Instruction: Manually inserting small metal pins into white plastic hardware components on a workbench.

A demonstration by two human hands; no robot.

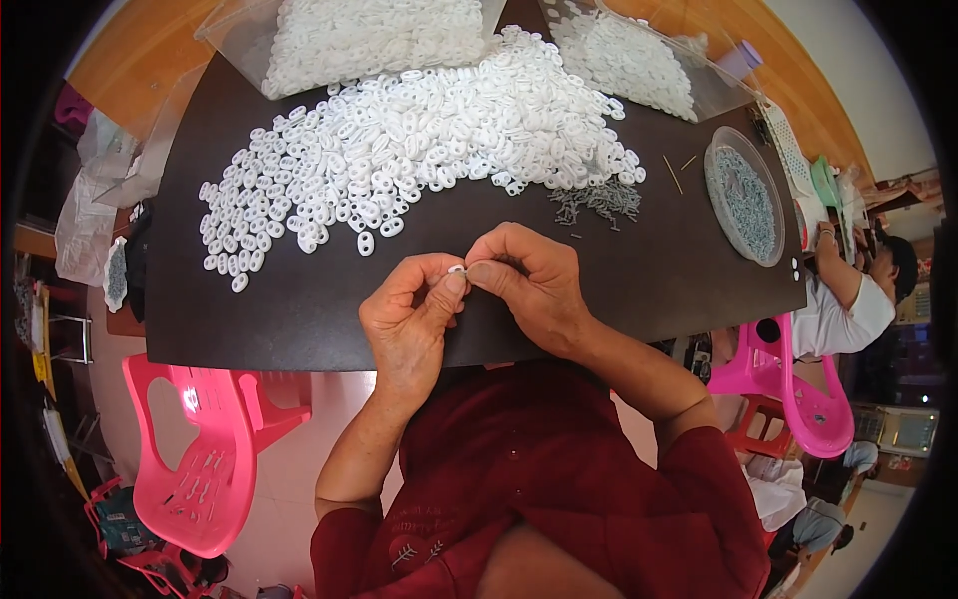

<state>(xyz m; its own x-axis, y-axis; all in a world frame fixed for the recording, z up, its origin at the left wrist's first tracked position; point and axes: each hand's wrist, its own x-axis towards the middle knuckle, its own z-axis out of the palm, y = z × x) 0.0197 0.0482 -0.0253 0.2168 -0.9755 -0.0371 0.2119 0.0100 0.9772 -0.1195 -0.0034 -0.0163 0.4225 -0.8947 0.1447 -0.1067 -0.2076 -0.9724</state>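
Note:
Above the near part of the dark table, my left hand (411, 311) pinches a small white oval piece (456, 269) between thumb and forefinger. Thumb and fingertips of my right hand (531, 288) are pressed together right beside that piece; whatever they grip is too small and covered to make out. Beyond my hands spreads a big heap of white two-holed oval plastic pieces (429, 130), a few lying loose at its near edge. Next to the heap's right end is a little pile of grey screws (599, 203).
A round clear tub (715, 190) of grey screws stands at the table's right. Two clear bins (239, 45) (714, 85) with more white pieces lie at the back. Thin sticks (674, 174) rest near the tub. Pink chairs (205, 479) flank the table; a person (843, 299) sits far right.

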